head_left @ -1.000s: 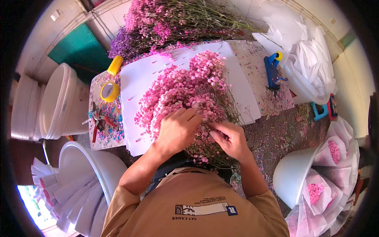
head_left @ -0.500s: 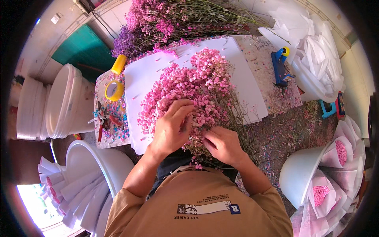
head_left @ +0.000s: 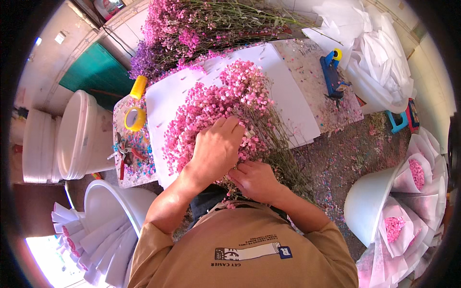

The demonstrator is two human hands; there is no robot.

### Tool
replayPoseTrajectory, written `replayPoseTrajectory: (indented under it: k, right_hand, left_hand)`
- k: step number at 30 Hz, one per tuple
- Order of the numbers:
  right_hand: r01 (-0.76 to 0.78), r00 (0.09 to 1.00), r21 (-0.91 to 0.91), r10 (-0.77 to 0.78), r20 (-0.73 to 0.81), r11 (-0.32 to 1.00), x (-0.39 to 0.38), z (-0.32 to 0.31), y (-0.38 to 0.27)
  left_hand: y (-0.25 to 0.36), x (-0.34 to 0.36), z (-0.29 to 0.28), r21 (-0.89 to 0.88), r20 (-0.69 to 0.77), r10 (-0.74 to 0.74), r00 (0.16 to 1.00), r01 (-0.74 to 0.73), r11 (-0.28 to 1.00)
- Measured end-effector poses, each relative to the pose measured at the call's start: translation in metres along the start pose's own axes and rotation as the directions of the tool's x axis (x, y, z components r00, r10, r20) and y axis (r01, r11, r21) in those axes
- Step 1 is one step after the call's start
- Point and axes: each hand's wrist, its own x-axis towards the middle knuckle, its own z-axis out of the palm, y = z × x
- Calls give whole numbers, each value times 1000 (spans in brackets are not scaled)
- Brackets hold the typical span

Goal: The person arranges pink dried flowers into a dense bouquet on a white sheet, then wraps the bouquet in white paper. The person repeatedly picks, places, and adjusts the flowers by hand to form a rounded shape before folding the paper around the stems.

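Note:
A bushy heap of pink baby's breath (head_left: 201,110) lies on white paper sheets (head_left: 293,105), its thin stems spreading to the right and toward me. My left hand (head_left: 218,145) is curled over the near side of the blossoms, its fingertips dug in among the flowers and partly hidden. Close beside it, lower and to the right, my right hand (head_left: 254,181) is closed on flower sprigs near the edge of the table. What exactly lies between its fingers is mostly covered by the hand.
Yellow tape rolls (head_left: 135,118), red-handled pruning shears (head_left: 126,154) and a blue tape dispenser (head_left: 330,74) lie on the petal-strewn table (head_left: 343,113). More pink and purple flowers (head_left: 168,38) are piled behind. Tubs of wrapped bouquets (head_left: 370,206) flank me; white buckets (head_left: 79,134) stand left.
My left hand has turned over to the right, its back now facing up, nearer the right hand. My right hand has shifted slightly left and down. The whole view has shifted a little.

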Motion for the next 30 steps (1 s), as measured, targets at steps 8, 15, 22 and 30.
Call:
replayPoseTrajectory:
  k: [8, 15, 22, 30]
  right_hand:
    - [-41, 997, 153, 51, -66, 987, -3, -1, 2]
    - [-274, 856, 336, 388, -341, 901, 12, -34, 19]
    - [-487, 863, 313, 505, 27, 815, -9, -34, 30]
    - [-261, 886, 311, 355, -298, 914, 4, -47, 30]
  left_hand:
    - [-20, -24, 9, -64, 169, -85, 982, 97, 993]
    - [-6, -34, 2, -161, -22, -95, 995, 90, 983]
    - [-5, -23, 6, -149, -77, -33, 996, 21, 989]
    - [-13, -33, 12, -210, -43, -101, 994, 90, 974]
